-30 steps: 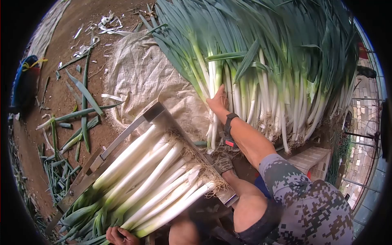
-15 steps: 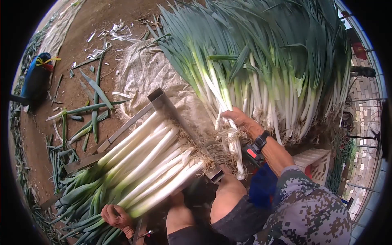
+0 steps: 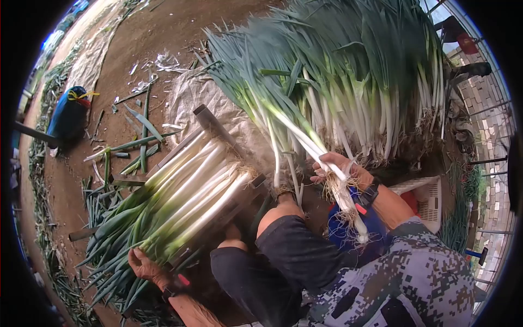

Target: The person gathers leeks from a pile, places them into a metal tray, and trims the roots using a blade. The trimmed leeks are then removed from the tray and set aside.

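In the head view, a row of green onions [image 3: 190, 191] with white stems and rooty ends lies across a metal frame [image 3: 215, 126], leaves toward the lower left. My left hand [image 3: 146, 267] is closed at the near edge of their leaves, fingertips partly hidden in the green. A few loose green onions [image 3: 321, 147] slant across my right hand [image 3: 351, 170], which grips them just above the roots. Their root ends point down to the right, while their leaves run up toward the big heap of green onions [image 3: 348, 82].
Pale woven sheeting [image 3: 190, 98] lies between frame and heap. Cut leaves [image 3: 144, 128] litter the dirt floor at left, near a blue-and-black bundle [image 3: 68, 111]. A white plastic crate [image 3: 427, 199] and something blue [image 3: 340, 223] sit to my right, beside my knees.
My right hand has drawn the loose green onions toward me and to the right, away from the frame. My left hand has shifted slightly along the leaves. The whole view has also shifted.
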### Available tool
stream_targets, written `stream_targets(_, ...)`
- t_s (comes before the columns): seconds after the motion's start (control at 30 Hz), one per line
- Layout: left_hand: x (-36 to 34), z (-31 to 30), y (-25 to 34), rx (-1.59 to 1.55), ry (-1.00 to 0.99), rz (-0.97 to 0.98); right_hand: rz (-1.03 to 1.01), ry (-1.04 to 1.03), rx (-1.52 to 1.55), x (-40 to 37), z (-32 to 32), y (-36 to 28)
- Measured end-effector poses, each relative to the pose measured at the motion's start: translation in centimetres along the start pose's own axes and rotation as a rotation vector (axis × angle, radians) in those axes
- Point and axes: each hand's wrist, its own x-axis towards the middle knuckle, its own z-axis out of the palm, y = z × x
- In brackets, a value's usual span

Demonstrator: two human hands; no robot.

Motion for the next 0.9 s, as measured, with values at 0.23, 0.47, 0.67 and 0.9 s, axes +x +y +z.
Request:
stream_targets(0.23, -6.4, -9.4, 8.3, -0.449, 0.063, 0.016, 0.132, -0.239, 0.210, -4.3, 0.4, 2.6)
stream_targets(0.47, -18.9, -3.3, 20.8, -0.501, -0.485, -0.074, -0.026, -0.368, 0.192, -13.2, 5.2, 2.8)
stream_targets(0.67, -26.0, 4.0, 22.9, -0.534, -0.949, -0.162, -0.129, -0.339, 0.061, -22.9, 12.7, 1.9)
stream_targets(0.9, -25.5, 1.3, 22.4, -0.496, -0.926, -0.150, -0.338, -0.427, -0.358, -24.8, 22.2, 3.0)
